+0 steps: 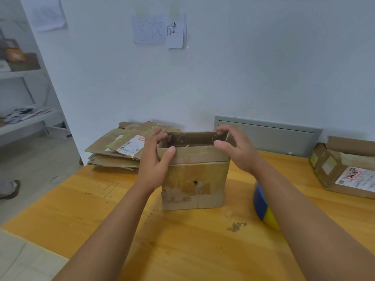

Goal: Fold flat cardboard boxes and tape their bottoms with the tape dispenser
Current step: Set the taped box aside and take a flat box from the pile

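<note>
I have one opened-out cardboard box [194, 175] standing upright near the middle of the bench [101, 199], a little toward the far edge, with its open end facing up. My left hand [155, 159] grips the left end of the upper rim, thumb pressed on the near flap and fingers curled over the short side; my right hand [233, 149] pinches the right end of the same rim, thumb on the near side and fingers hooked over the far wall. I judge I am in the folding step: the box is squared into shape but the end flaps up here still stand open, and no fresh tape lies across them. The next move, as I see it, calls for tucking the short flaps inward, laying the long ones over them so they meet flat, and then freeing my right hand to fetch the tape. By count: one box in my hands; one stack of flat boxes [123, 147] at the far left corner of the bench, how many sheets I cannot tell; one blue and yellow tape dispenser [263, 207] just right of the box, partly hidden by my right forearm; one worn, labelled carton [345, 171] at the right edge; and two paper notes [160, 30] on the wall behind.
</note>
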Motion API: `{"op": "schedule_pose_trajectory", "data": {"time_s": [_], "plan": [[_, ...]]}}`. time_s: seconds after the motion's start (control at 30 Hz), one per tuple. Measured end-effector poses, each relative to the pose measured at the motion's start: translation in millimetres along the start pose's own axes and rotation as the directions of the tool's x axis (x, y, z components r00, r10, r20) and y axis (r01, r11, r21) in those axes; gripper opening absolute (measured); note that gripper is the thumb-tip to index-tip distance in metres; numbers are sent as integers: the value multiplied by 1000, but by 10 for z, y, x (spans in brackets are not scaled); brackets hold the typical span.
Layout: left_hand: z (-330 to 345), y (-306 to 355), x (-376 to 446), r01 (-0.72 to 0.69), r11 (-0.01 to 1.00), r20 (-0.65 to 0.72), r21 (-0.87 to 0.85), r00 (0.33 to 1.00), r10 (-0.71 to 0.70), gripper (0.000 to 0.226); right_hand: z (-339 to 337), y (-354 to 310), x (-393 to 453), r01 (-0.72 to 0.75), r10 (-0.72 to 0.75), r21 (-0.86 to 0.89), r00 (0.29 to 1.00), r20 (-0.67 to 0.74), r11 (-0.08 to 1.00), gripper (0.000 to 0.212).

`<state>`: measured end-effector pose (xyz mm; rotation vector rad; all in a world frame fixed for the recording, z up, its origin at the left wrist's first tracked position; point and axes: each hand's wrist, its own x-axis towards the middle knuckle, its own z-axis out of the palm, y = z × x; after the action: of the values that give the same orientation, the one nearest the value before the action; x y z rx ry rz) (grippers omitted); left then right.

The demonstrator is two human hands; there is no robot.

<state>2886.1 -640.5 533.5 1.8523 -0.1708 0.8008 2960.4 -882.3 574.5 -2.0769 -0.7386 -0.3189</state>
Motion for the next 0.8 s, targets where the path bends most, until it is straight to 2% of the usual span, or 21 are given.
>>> {"op": "schedule_pose_trajectory", "data": {"time_s": [0.1, 0.23, 0.37, 0.47, 0.6, 0.7, 0.8], "plan": [[10, -21, -16, 55, 998, 14, -25, 998, -55, 55, -37, -9, 109, -20, 35, -151, 994, 100, 988, 68], [23, -13, -28, 54, 997, 11, -52, 999, -54, 55, 5, -19, 124, -63, 88, -186, 988, 126, 981, 86], [24, 13, -21, 74, 994, 21, -76, 997, -73, 52, 28, -80, 142, -85, 120, -243, 984, 135, 966, 87], [-11, 6, -11, 79, 996, 51, -38, 996, -77, 50, 18, -75, 123, -59, 78, -153, 989, 127, 987, 80], [-5, -3, 0, 58, 997, 152, 43, 986, -64, 54, 49, 17, -30, -112, 114, 75, 993, -31, 991, 82], [32, 26, -18, 99, 995, 189, -29, 978, -92, 58, 117, 83, -174, -162, 189, 201, 974, -128, 966, 95], [51, 29, -46, 187, 980, 208, -63, 963, -170, 54, 200, 109, -302, -138, 199, 262, 954, -225, 955, 92]]}}
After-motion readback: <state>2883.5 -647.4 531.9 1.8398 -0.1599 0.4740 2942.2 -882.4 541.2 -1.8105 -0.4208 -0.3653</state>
